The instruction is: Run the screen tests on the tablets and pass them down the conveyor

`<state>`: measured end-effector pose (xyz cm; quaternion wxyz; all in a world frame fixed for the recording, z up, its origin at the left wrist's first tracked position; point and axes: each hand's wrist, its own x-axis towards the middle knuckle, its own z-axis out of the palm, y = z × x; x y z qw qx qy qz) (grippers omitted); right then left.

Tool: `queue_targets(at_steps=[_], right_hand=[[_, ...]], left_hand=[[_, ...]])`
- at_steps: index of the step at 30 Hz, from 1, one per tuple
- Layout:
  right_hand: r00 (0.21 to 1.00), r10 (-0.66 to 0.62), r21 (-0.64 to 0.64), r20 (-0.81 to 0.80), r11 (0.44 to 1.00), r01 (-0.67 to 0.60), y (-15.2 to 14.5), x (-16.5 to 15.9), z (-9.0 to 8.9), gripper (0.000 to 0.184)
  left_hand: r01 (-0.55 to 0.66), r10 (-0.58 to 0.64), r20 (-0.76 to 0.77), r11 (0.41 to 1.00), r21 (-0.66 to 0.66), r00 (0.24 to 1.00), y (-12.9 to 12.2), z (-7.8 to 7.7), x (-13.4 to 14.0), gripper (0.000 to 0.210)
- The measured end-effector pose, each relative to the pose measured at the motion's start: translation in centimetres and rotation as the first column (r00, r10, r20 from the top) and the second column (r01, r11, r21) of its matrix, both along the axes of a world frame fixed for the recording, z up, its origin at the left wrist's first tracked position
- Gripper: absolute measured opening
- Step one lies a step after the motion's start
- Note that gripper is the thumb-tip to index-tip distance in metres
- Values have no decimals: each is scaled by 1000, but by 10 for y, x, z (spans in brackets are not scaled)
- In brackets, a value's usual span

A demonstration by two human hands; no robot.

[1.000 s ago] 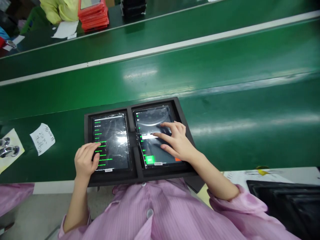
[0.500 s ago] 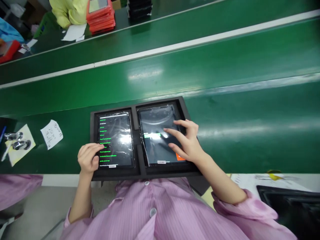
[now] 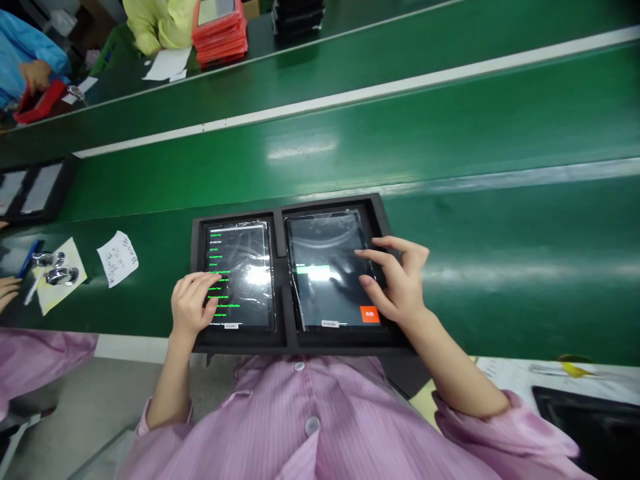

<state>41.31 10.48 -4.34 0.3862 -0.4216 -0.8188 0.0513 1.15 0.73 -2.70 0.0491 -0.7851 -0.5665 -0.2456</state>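
Note:
Two tablets lie side by side in a black foam tray (image 3: 281, 240). The left tablet (image 3: 250, 253) is lit with a list of green and white text lines under a clear film. My left hand (image 3: 193, 303) is over its left edge, fingertips at the list and fingers stretched out. The right tablet (image 3: 325, 293) shows a dark screen with a green bar and an orange square near its lower right. My right hand (image 3: 400, 277) is over its right side with fingers spread, holding nothing. Whether the fingertips touch the glass I cannot tell.
Left of the tray lie a handwritten note (image 3: 117, 259) and a yellowish paper (image 3: 75, 263) with shiny metal pieces. Another black tray (image 3: 40, 190) stands farther left, near another person's hand (image 3: 7, 291). Red cases (image 3: 220, 37) are stacked across the green bench. A black tray (image 3: 585, 427) sits at lower right.
My right hand has moved right, uncovering the orange square. My left hand reaches slightly higher on the list. The view has shifted left, bringing another black tray and a person's hand into sight.

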Motion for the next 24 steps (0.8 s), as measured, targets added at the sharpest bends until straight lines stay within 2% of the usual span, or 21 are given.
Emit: queue_targets(at_steps=[7, 10, 15, 18, 21, 24], right_hand=[[1000, 2, -24, 27, 1000, -1, 2, -1, 0, 32], [999, -10, -55, 37, 998, 12, 2, -1, -1, 32], [1000, -6, -42, 30, 999, 7, -1, -1, 0, 32], [1000, -26, -23, -2, 999, 26, 0, 4, 2, 32], [999, 6, -68, 35, 998, -4, 18, 12, 2, 33], [975, 102, -167, 198, 983, -69, 55, 12, 2, 34]], left_hand=[[6, -8, -42, 999, -42, 999, 2, 2, 1, 30], [-39, 39, -42, 999, -4, 998, 2, 2, 1, 32], [-98, 93, -68, 993, -73, 993, 0, 0, 3, 32], [-123, 121, -37, 990, -66, 992, -1, 1, 0, 32], [-148, 152, 61, 987, -65, 986, 15, 9, -4, 40], [-18, 33, 68, 979, -204, 997, 55, 19, 2, 45]])
